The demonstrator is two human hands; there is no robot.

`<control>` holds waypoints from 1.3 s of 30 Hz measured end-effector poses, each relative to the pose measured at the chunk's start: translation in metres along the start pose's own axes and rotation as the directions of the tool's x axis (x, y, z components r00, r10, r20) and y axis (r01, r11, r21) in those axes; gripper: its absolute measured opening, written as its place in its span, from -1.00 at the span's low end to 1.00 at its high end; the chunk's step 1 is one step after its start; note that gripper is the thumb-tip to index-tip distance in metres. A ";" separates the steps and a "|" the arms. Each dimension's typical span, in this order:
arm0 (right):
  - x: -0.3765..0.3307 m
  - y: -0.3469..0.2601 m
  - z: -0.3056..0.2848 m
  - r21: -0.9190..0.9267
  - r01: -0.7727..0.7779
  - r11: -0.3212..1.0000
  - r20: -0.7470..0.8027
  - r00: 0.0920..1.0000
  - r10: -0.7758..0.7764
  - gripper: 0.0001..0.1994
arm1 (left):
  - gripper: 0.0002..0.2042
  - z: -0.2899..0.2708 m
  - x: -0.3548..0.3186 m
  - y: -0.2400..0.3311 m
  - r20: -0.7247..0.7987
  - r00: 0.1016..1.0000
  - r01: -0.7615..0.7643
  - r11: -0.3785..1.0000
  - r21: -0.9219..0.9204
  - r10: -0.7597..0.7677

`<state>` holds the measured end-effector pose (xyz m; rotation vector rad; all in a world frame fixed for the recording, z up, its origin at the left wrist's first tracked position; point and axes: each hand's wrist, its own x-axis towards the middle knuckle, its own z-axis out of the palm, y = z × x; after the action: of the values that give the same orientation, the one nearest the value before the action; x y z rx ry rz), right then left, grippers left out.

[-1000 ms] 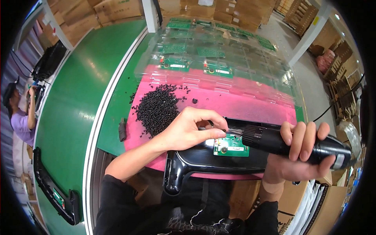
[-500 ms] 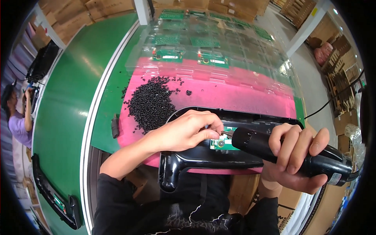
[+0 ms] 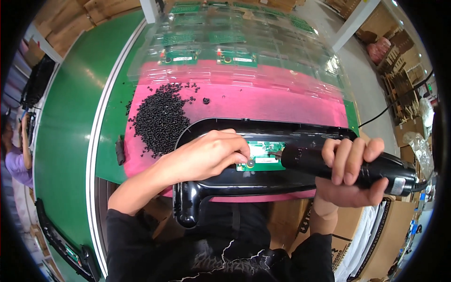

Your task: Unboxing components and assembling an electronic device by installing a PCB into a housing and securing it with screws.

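At the near edge of the pink mat, a black housing lies flat, overhanging toward the person, w/ a small green board seated inside it. Left hand is curled down on the housing, fingertips pinching at the board's left end beside a round screw hole — closed, but can't tell if it holds a screw or just pins the board. Right hand is wrapped tight round a black driver, lying nearly level, tip touching the board's right part.

Judgement on doing it well: keep the left fingers pressing the board flat so it doesn't twist when the bit bites, & keep them clear of the tip. Driver looks quite slanted; standing it straighter over the hole would help stop the bit slipping & scarring the board. Cord trails off to the right edge, so leave it slack.

Screws sit in a black heap on the mat's left part, just beyond the housing. Clear trays w/ more green boards lie toward the far edge. Green belt runs along the left, another person at its far-left side.
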<state>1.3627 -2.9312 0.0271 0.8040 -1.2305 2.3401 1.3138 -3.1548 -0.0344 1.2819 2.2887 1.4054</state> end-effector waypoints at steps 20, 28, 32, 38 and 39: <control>0.001 0.018 0.018 0.081 0.112 0.990 0.227 0.966 -0.127 -0.52 | -0.88 -0.008 0.000 0.006 -0.058 0.998 -0.043 0.978 -0.205 0.032; 0.005 0.020 0.029 0.000 0.108 0.994 0.172 0.979 -0.107 -0.59 | -0.88 -0.006 0.000 0.006 -0.008 1.000 -0.020 0.984 -0.180 0.019; 0.008 0.023 0.025 0.032 0.057 0.998 0.259 0.964 -0.063 -0.59 | -0.89 -0.004 0.000 0.005 -0.002 1.000 -0.028 0.989 -0.148 0.028; 0.010 0.001 0.010 -0.013 0.039 0.999 0.220 0.975 -0.035 -0.56 | -0.87 -0.004 0.000 0.006 0.066 0.985 0.166 0.974 -0.153 -0.158; 0.012 -0.003 0.004 -0.027 -0.001 1.000 0.245 0.970 0.007 -0.53 | -0.87 -0.003 -0.001 0.005 0.012 0.991 0.131 0.985 -0.110 -0.130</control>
<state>1.3568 -2.9324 0.0383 1.1090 -1.3591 2.2733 1.3156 -3.1568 -0.0292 1.0815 2.2129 1.4599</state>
